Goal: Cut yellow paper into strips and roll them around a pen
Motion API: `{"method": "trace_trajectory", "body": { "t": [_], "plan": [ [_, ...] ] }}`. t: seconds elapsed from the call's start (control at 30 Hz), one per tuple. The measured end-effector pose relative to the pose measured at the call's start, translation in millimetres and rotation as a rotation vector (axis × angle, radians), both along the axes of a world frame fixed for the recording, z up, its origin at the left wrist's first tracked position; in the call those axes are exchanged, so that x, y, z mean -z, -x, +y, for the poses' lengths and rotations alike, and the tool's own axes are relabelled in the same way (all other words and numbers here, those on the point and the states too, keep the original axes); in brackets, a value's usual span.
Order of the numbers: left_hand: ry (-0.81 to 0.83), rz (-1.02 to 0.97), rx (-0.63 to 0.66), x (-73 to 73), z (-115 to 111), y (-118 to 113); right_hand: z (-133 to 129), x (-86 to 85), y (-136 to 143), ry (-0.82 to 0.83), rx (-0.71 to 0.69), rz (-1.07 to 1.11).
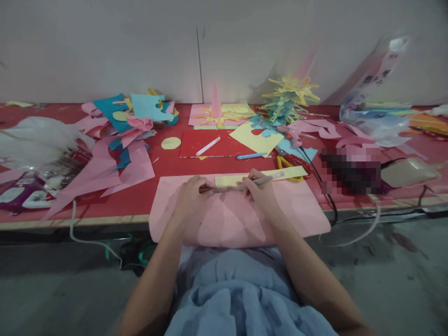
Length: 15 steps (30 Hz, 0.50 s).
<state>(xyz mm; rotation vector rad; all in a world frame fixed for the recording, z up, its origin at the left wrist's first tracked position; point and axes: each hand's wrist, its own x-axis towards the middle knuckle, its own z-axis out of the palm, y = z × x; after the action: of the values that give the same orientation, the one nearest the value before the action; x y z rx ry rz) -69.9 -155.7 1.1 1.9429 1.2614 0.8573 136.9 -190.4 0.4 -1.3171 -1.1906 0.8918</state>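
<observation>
A large pink paper sheet (224, 224) lies at the table's front edge and hangs over it towards my lap. Across its upper part runs a pale yellow paper strip (293, 173). My left hand (191, 198) rests on the sheet, fingers bent and pressed on the end of a thin brownish, ruler-like strip (226, 189) beside the yellow paper. My right hand (259, 190) grips a whitish pen (269, 178), its point towards the left, close to that brownish strip. The pen's tip is partly hidden by my fingers.
Yellow-handled scissors (285, 163) lie behind the yellow strip. A pink glue gun (292, 136) sits farther back, its cord running right. Paper scraps (136, 158) and a plastic bag (42, 140) are on the left. A layered paper tree (290, 100) stands at the back.
</observation>
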Motion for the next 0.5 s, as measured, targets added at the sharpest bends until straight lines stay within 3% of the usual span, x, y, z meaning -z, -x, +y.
{"method": "trace_trajectory", "body": {
  "t": [0.5],
  "plan": [
    [-0.011, 0.0, 0.016, 2.8, 0.3, 1.0, 1.5, 2.0, -0.8, -0.001, 0.009, -0.038]
  ]
}}
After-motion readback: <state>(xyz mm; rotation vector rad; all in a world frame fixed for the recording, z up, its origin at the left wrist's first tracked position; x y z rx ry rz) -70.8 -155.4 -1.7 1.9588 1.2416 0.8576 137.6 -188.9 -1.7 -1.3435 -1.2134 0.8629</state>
